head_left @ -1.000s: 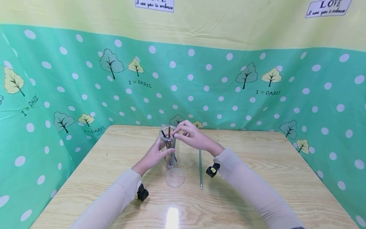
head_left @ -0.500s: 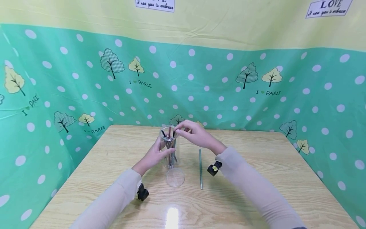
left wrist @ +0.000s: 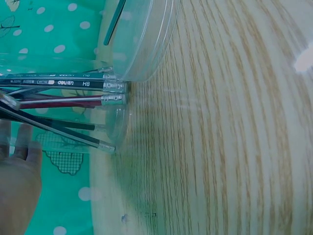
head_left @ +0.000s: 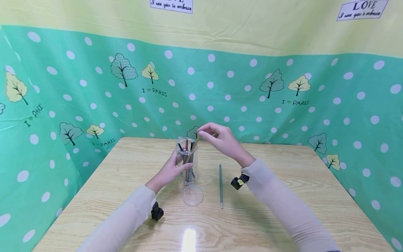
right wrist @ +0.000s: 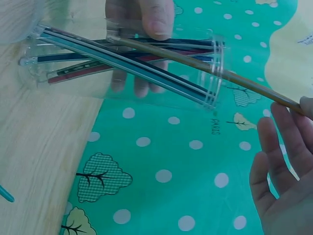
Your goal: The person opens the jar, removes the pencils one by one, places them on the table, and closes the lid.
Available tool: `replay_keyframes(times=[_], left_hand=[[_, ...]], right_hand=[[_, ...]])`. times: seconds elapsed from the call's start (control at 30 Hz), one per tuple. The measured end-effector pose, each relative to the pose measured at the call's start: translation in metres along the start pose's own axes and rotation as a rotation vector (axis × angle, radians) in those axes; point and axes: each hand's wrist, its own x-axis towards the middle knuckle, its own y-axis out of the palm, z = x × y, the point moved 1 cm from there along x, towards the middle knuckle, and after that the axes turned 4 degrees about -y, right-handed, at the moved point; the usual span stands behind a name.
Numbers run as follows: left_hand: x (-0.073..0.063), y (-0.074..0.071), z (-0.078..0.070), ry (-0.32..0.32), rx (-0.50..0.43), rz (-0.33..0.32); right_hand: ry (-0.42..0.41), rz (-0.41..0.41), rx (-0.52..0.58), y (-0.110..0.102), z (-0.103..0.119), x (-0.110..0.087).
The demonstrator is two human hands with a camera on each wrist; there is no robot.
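Note:
A clear cylindrical jar [head_left: 196, 164] stands upright on the table, holding several dark and red pencils [right wrist: 122, 66]. My left hand [head_left: 170, 169] grips the jar round its side, thumb across the front. Above the rim, my right hand [head_left: 220, 138] pinches the upper end of a yellow-brown pencil [right wrist: 244, 82] between thumb and fingertips. That pencil slants up out of the mouth, its lower end still inside the jar. In the left wrist view, the eraser ends of a black pencil [left wrist: 63, 83] and a red pencil [left wrist: 73, 101] point at the jar's bottom.
A round clear lid [head_left: 193, 195] lies on the table [head_left: 267, 210] just in front of the jar. To its right lies a single green pencil [head_left: 221, 185]. A green and yellow printed cloth [head_left: 220, 87] hangs behind the table and at both sides.
My right hand has risen from the jar's mouth and moved slightly right, drawing the yellow-brown pencil partly out. The left hand and jar have stayed in place.

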Motion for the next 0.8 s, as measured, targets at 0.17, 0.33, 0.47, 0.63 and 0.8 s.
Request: replay_keyframes(times=[0.17, 0.33, 0.47, 0.63, 0.8], left_hand=[[0.000, 0.000, 0.001, -0.008, -0.001, 0.000], [0.000, 0.000, 0.001, -0.018, -0.006, -0.002], [-0.001, 0.000, -0.001, -0.020, 0.002, -0.005], [-0.001, 0.000, -0.001, -0.019, 0.003, -0.006], [0.000, 0.000, 0.002, -0.020, 0.012, -0.008]], right_hand=[[-0.025, -0.056, 0.020, -0.007, 0.004, 0.002], [-0.031, -0.104, 0.012, -0.014, 0.010, 0.003], [-0.042, -0.148, 0.007, -0.021, 0.015, 0.004], [-0.084, -0.190, 0.009, -0.027, 0.018, 0.003], [-0.123, -0.230, 0.014, -0.035, 0.021, 0.001]])
